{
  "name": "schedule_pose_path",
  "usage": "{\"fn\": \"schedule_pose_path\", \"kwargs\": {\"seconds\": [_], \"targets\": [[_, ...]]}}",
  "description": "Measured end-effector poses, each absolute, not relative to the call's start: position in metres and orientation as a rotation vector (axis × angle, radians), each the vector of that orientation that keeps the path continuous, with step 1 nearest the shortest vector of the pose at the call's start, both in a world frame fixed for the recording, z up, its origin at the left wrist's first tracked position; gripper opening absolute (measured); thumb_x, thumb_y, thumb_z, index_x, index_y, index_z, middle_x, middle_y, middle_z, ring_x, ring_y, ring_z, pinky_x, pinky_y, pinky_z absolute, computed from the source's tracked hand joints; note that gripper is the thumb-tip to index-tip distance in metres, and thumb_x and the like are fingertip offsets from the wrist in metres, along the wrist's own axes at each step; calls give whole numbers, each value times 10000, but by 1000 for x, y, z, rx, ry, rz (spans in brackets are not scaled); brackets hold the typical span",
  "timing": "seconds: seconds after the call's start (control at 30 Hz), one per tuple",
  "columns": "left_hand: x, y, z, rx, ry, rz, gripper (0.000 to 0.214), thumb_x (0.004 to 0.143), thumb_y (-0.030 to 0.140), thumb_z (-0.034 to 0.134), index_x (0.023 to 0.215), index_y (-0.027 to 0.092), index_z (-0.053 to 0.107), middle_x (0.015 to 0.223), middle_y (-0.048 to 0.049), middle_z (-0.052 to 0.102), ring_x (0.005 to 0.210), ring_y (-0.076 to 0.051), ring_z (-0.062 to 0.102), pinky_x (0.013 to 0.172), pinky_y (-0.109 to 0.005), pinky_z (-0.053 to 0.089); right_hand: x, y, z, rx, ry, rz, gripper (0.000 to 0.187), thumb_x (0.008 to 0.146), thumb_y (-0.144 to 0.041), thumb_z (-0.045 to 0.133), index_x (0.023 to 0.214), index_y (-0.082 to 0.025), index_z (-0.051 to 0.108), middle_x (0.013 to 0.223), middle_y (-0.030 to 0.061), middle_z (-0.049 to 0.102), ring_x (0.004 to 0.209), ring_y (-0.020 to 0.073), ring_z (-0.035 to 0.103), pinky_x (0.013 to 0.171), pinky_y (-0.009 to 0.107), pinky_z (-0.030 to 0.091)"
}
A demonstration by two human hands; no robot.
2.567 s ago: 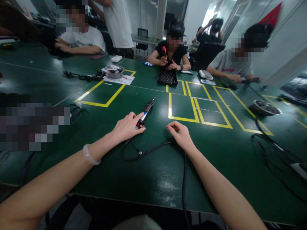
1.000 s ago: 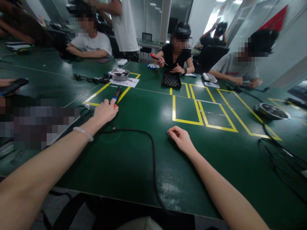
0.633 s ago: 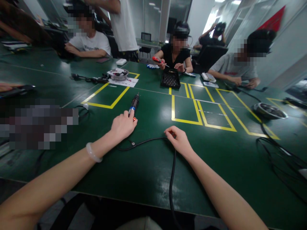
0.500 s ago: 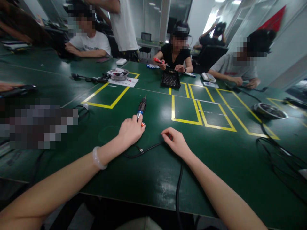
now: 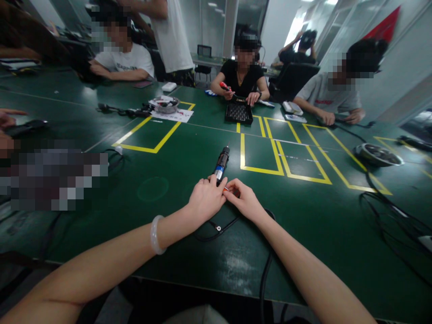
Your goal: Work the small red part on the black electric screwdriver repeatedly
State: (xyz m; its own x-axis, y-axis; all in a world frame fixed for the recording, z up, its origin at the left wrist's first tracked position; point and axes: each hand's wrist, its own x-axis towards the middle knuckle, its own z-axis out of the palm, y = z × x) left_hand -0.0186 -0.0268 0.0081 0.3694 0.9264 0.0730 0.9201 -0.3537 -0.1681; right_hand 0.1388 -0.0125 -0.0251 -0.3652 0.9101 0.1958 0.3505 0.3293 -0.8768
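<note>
- Two hands meet at the rear end of an electric screwdriver [image 5: 221, 164], which lies flat on the green table [image 5: 189, 252] just left of the yellow taped rectangles [image 5: 261, 153], its bit pointing away from the person.
- Left hand [image 5: 206, 200], with a pale bangle [image 5: 154, 234] on the wrist, has its fingers curled together over the tool's red and blue rear end.
- Right hand [image 5: 245, 201] has thumb and forefinger pinched where the black cord [image 5: 232, 222] leaves the tool; whether they grip the cord or the tool's tail cannot be told.
- Half a second ago the two hands were apart, the right one holding the cord alone and the tool lying further left of the taped rectangles; a second ago the left arm had it stretched far out toward the left yellow rectangle [image 5: 153, 132].
- Since then the tool has been drawn back and over to the right hand, and the cord's slack has gathered into a loop just nearer the person than the tool.
- By my reading, the handling has gone from sliding the tool about one-handed to a two-handed hold on its cord end.
- Beyond the taped rectangles a co-worker's hand holds a red-handled screwdriver [image 5: 224, 86] over a black parts tray [image 5: 239, 112].
</note>
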Motion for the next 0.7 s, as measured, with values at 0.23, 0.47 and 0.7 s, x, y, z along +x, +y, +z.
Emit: {"fn": "schedule_pose_path", "kwargs": {"seconds": [0.23, 0.47, 0.7], "targets": [[-21, -29, 9, -2477, -1642, 3, 481, 964, 441, 431, 1418, 293, 485, 1058, -132, 560, 876, -278, 633, 729, -354, 449, 138, -8, -33, -1089, -1782, 1125, 172, 825, -321, 641, 833, -187, 534, 750, -15, 588, 656, 120, 542, 629, 257, 437], [-30, -31, 15, -2544, -1645, -86, 549, 959, 483, 419, 1468, 278, 416, 1081, -112, 547, 895, -266, 622, 746, -359, 470, 148, -1, -31, -1155, -1668, 1218, 166, 773, -289, 652, 810, -178, 535, 687, -15, 585, 592, 113, 536, 553, 248, 439], [-47, -24, 14, -2687, -1805, -149, 667, 929, 464, 466, 1535, 280, 258, 1166, -96, 525, 943, -236, 612, 739, -317, 483, 154, 2, -29, -1104, -1533, 1376, 259, 757, -370, 694, 841, -175, 545, 659, -20, 582, 586, 113, 556, 493, 222, 437]]}}
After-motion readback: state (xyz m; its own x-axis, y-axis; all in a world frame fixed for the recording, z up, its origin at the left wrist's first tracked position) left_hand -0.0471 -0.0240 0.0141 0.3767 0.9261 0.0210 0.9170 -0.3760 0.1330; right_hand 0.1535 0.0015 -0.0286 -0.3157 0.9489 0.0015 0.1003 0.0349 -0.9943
